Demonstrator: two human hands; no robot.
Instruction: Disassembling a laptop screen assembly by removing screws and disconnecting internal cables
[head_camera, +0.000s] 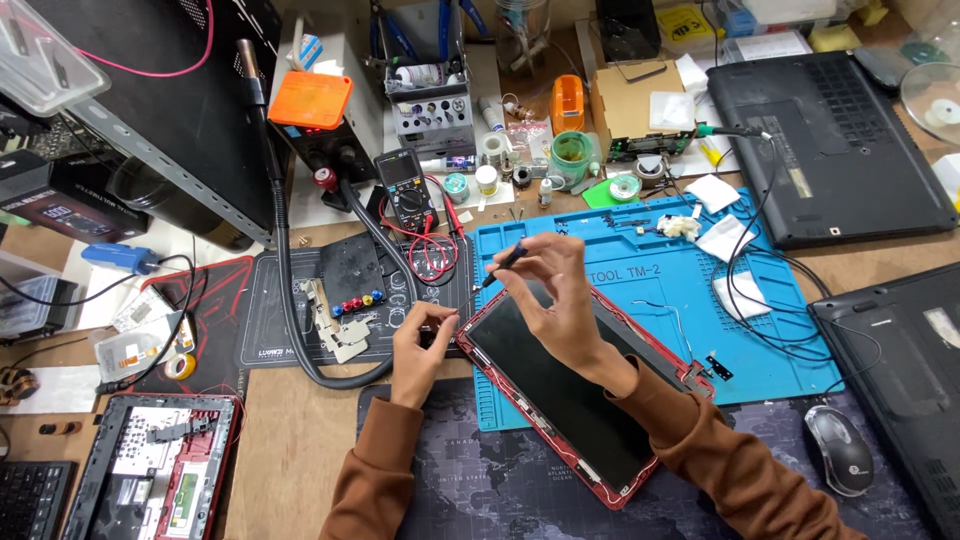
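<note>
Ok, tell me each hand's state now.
Left hand: closed, fingers pinching at the top corner of the red-framed screen panel.
Right hand: closed, holding a thin black tool.

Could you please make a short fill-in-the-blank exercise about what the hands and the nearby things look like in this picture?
1. The right hand holds a thin black ____ in its fingers.
2. The laptop screen has a ____ frame.
3. That screen lies partly on a ____ work mat.
4. The left hand touches the screen's top ____ corner.

Missing words: screwdriver; red; blue; left
</note>
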